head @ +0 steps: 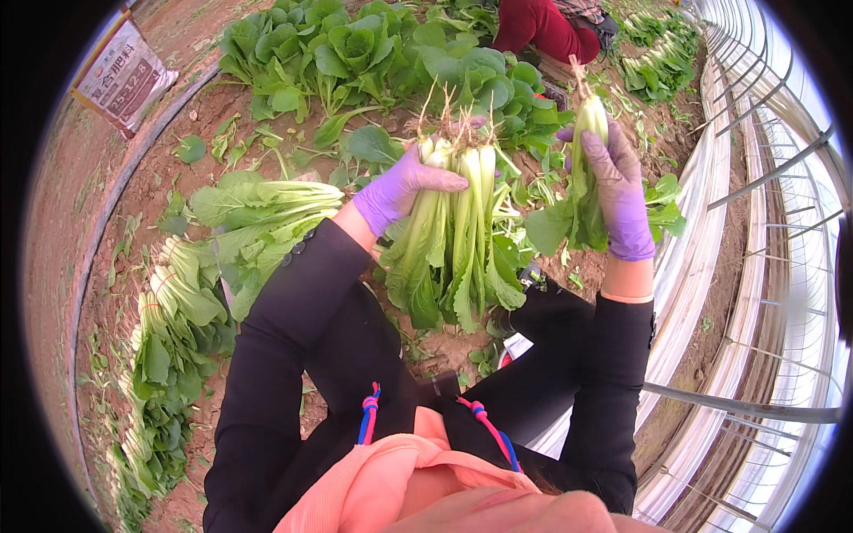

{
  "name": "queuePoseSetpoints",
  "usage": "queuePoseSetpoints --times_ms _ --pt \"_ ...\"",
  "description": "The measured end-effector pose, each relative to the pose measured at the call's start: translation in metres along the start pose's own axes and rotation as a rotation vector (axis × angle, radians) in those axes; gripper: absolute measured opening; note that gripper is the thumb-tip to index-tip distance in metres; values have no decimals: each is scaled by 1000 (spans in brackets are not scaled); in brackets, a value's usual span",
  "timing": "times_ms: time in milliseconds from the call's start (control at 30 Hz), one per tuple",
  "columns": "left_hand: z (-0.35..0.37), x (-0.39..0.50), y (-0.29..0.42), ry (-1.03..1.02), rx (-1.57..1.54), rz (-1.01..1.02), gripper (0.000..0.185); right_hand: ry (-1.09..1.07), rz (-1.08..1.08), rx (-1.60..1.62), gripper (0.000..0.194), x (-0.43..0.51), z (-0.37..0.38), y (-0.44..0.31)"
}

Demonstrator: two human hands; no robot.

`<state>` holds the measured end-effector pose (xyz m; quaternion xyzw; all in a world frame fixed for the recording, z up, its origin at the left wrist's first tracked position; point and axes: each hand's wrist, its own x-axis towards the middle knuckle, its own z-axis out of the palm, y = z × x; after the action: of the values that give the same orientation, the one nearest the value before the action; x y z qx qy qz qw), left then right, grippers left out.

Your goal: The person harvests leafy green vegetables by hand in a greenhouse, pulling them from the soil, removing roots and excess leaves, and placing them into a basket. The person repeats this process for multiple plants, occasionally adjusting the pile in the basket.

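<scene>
My left hand (416,183), in a soiled purple glove, grips a bunch of leafy greens (460,226). Their pale stems and dirty roots point away from me, and the leaves hang toward my lap. Off to the right, my right hand (613,180), gloved in the same purple, is closed around a single green plant (592,123) with its root end up. A gap separates this plant from the bunch. By my left forearm lies a loose pile of cut greens (280,206), stems toward the middle.
Growing greens (360,53) stand ahead. Tied bundles (163,313) line the left, beside a black hose (120,193) and a printed fertilizer bag (123,73). Another person's red-trousered leg (546,30) is at the top, near more harvested greens (660,63). Greenhouse plastic film (706,226) and metal pipes edge the right.
</scene>
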<state>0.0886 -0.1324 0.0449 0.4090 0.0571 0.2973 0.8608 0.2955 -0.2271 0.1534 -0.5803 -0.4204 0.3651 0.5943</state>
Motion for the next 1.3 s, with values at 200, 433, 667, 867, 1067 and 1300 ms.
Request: queuePoseSetpoints --times_ms 200,433,667,867,1067,1300 --pt "4 -3 3 199 72 100 51 -293 -121 -194 50 -12 31 71" --pt "9 -11 13 323 -28 214 83 -469 -250 -464 96 -19 59 67" --pt "33 -33 35 265 268 342 119 -409 332 706 128 -13 122 50" --pt "15 -82 124 298 777 249 69 -655 -262 -10 97 3 176 42" --pt "-13 -93 180 249 1737 52 84 -839 -132 358 44 22 241 95" --pt "-147 -55 95 -52 2028 -906 106 -492 752 743 46 -16 271 256"
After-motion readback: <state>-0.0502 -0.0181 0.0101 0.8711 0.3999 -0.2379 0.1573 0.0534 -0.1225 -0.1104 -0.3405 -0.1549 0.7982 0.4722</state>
